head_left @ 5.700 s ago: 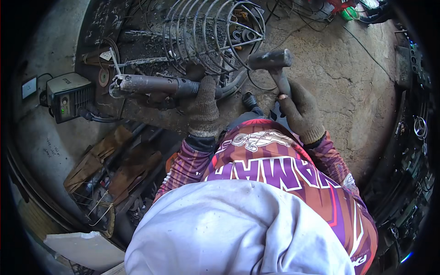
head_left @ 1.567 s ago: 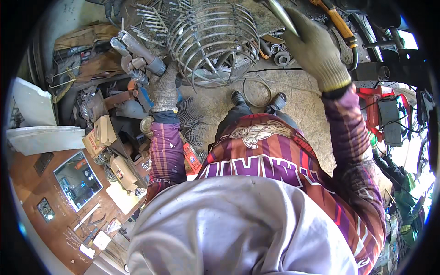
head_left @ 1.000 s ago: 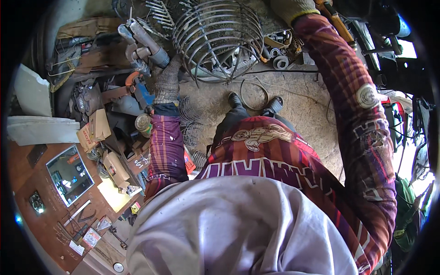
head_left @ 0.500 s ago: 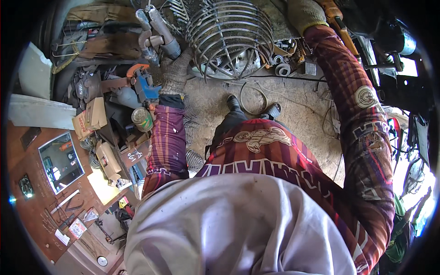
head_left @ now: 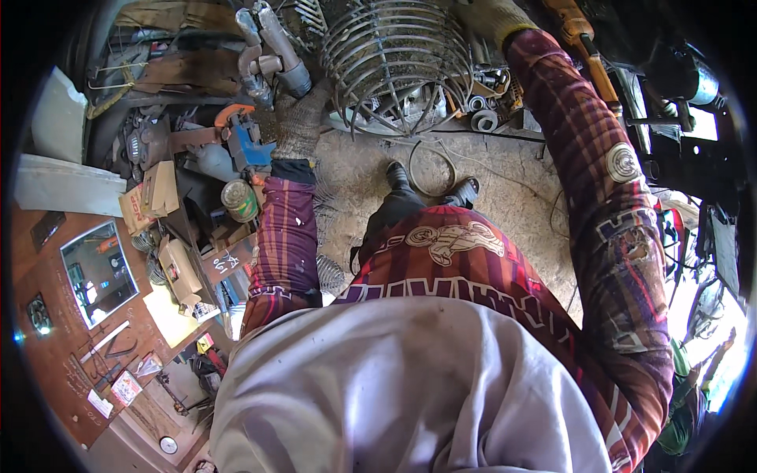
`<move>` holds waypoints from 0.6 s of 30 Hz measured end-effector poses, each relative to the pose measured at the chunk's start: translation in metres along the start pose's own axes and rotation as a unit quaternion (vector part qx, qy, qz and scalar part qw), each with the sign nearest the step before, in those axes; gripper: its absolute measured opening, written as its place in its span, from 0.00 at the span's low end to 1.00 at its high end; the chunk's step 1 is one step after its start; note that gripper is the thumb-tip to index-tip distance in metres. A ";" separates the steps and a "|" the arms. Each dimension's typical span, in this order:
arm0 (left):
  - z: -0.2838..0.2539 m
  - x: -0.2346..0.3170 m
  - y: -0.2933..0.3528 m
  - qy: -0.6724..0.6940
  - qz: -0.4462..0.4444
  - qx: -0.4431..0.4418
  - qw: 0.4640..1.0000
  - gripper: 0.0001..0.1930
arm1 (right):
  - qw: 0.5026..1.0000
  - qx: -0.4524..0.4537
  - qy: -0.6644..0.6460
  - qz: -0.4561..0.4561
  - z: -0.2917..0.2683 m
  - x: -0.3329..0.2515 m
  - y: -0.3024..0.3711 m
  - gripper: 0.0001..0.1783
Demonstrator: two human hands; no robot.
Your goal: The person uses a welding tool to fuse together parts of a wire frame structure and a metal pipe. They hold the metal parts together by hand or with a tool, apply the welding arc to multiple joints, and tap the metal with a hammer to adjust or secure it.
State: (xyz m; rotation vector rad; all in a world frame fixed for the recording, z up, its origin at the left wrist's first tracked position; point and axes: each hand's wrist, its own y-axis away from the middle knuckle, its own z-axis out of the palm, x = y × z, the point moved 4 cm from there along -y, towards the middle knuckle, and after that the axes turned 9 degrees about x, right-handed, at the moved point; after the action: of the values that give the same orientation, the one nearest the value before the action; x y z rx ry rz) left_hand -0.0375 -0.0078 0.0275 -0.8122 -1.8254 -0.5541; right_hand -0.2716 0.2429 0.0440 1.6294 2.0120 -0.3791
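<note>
My left hand [head_left: 302,118], in a grey knitted glove, reaches forward beside a round cage of metal rings [head_left: 394,67]. Right by its glove is a worn metal pipe fitting [head_left: 273,59] with two prongs; whether I touch it is unclear. The fingers of that hand are hidden in shadow. My right hand [head_left: 493,20], in a glove with a yellow cuff edge, stretches past the cage's right side at the top edge. Its fingers are blurred and partly out of view, so what it touches does not show.
Left of my arm stand a blue and orange tool [head_left: 251,146], a tin can [head_left: 240,200] and cardboard boxes [head_left: 180,270]. A brown board [head_left: 47,260] carries a mirror-like panel. Below the cage, a hose loop [head_left: 434,189] lies near my feet. An orange-handled power tool [head_left: 590,55] is at upper right.
My right hand has moved left, closer to the cage, and farther toward the top edge. My left hand stays by the pipe fitting, and the whole view has shifted slightly.
</note>
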 end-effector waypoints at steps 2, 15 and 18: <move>0.001 0.001 0.001 0.009 0.007 0.004 1.000 0.23 | 0.998 -0.008 0.045 -0.030 -0.008 0.000 0.002 0.25; -0.004 -0.013 -0.009 0.007 0.028 0.012 0.999 0.26 | 0.977 0.084 0.173 -0.087 0.016 0.062 -0.010 0.18; -0.001 0.004 -0.003 -0.034 0.042 0.011 0.998 0.26 | 0.984 0.098 0.132 -0.069 0.013 0.063 -0.005 0.18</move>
State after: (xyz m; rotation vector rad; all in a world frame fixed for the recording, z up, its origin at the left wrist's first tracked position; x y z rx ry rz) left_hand -0.0400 -0.0096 0.0315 -0.8981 -1.8464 -0.4577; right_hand -0.2820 0.2867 -0.0024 1.7381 2.3588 -0.4433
